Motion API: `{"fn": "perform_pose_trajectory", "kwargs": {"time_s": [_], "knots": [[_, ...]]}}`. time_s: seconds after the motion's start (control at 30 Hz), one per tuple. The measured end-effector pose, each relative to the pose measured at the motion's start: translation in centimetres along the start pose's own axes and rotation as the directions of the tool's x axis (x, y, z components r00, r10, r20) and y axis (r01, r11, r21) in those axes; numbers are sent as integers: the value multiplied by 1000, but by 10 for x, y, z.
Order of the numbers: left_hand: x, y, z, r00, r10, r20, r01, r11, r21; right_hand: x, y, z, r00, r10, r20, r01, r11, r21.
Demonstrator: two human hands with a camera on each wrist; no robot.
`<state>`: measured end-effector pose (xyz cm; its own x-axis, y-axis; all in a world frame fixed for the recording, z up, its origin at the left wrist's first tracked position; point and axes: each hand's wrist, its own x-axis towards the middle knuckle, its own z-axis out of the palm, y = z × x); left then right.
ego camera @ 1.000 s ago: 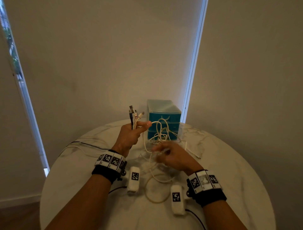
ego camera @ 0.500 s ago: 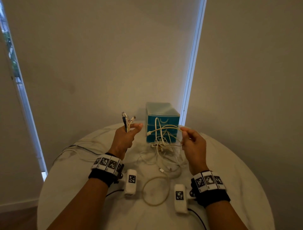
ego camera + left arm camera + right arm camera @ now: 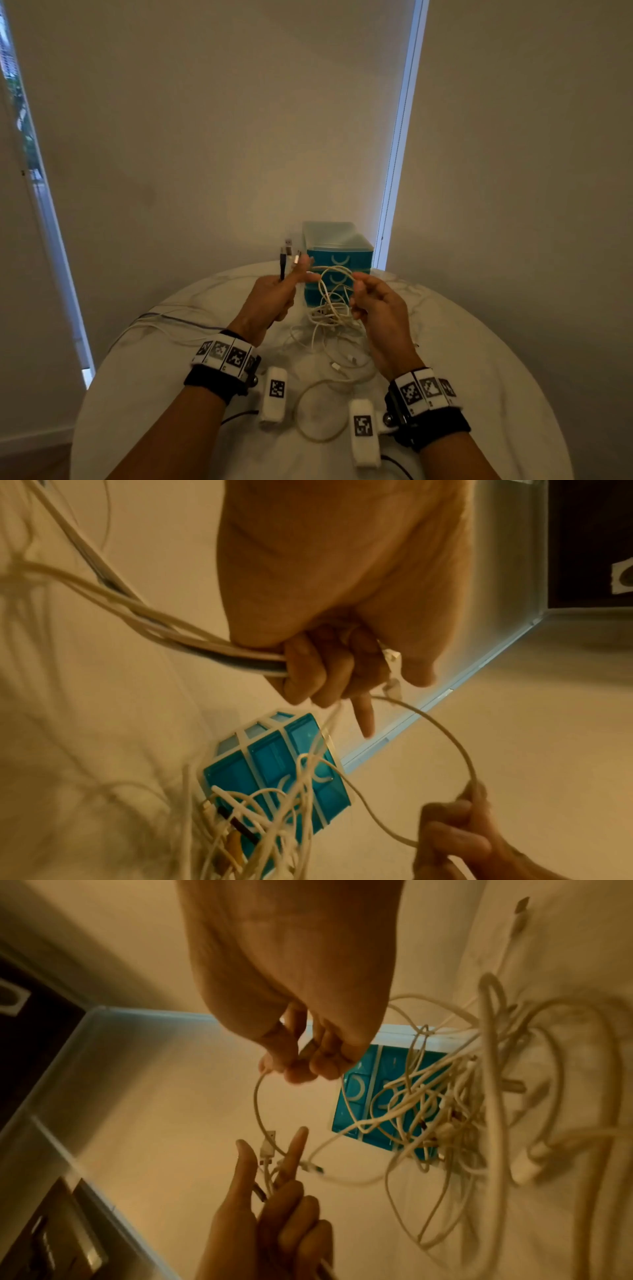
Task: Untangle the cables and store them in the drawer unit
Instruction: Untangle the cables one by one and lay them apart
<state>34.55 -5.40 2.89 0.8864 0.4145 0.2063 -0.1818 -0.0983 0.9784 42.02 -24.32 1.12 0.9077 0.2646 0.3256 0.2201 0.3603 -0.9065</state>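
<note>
My left hand [image 3: 277,298] [image 3: 329,680] grips a bundle of cable ends [image 3: 289,258], plugs pointing up, its index finger and thumb extended. Just to its right, my right hand [image 3: 371,301] [image 3: 301,1058] pinches one white cable [image 3: 441,731] [image 3: 257,1104] that arcs across to the left hand. A tangle of white cables [image 3: 330,308] [image 3: 445,1104] hangs between the hands and trails onto the round marble table [image 3: 479,342]. Behind it, at the table's far edge, stands the teal drawer unit [image 3: 337,253] [image 3: 274,758], its drawers closed.
More cables [image 3: 164,322] trail off the table's left edge. A loose cable loop [image 3: 318,411] lies near the front between the wrists. Blinds and a wall rise close behind the table.
Both hands have come together in front of the drawer unit. The left hand shifted right with its bundle, and the right hand moved left, keeping its pinch on the white cable.
</note>
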Motion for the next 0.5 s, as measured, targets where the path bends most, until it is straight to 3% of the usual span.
{"fn": "perform_pose_trajectory", "kwargs": {"time_s": [0.13, 0.2, 0.23, 0.3, 0.33, 0.5], "knots": [[12, -7, -8, 980, 62, -189, -107, 965, -238, -10, -2, 9, 981, 68, 181, -26, 975, -223], [16, -5, -12, 977, 44, -211, -115, 935, -336, -10, -3, 12, 989, 67, 131, -56, 995, -85], [18, -4, -13, 981, 37, -191, -107, 923, -370, -6, -3, 11, 993, 71, 90, -79, 993, 91], [19, -1, -15, 993, 40, -112, -84, 903, -421, 1, -4, 6, 990, 130, 50, -139, 886, 442], [19, -1, -15, 997, 42, -69, -68, 894, -442, 3, -5, 4, 983, 175, 53, -177, 837, 518], [16, -2, -13, 994, -1, 107, 51, 886, -461, -5, 2, 9, 908, 408, 99, -419, 865, 278]]}}
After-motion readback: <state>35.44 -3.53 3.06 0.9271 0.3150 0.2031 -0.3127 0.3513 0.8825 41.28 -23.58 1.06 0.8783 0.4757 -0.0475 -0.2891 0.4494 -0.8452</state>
